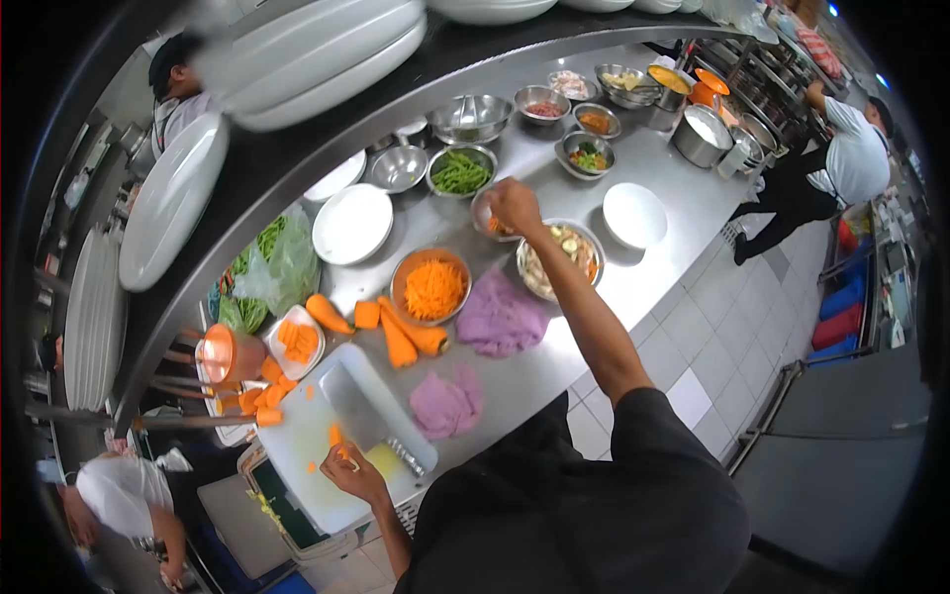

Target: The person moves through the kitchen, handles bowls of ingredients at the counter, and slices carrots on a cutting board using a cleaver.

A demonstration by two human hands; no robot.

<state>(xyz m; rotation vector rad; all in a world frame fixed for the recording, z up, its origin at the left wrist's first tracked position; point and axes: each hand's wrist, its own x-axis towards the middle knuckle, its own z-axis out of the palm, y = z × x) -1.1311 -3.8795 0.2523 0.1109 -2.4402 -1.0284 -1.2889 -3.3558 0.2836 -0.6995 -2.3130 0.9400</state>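
Note:
My left hand (pixel 354 475) is closed on a small carrot piece (pixel 335 436) over the white cutting board (pixel 302 500). Farther up the counter, my right hand (pixel 515 206) is closed at a small metal bowl (pixel 482 214) with orange bits inside; its fingertips and anything between them are hidden. Just below that hand is a larger bowl of pale sliced food (pixel 559 259). Shredded carrot (pixel 433 289) fills a bowl between my hands. Two purple cloths (pixel 503 313) (pixel 446 401) lie nearby. Whole peeled carrots (pixel 398 337) rest beside the shredded ones.
A clear tray (pixel 371 401) sits by the board. Plates (pixel 353 225), a white bowl (pixel 635 216) and green beans (pixel 461 172) stand on the counter (pixel 643 287). A plate-laden shelf (pixel 475 61) overhangs it. One person (pixel 856 148) stands right; others are left.

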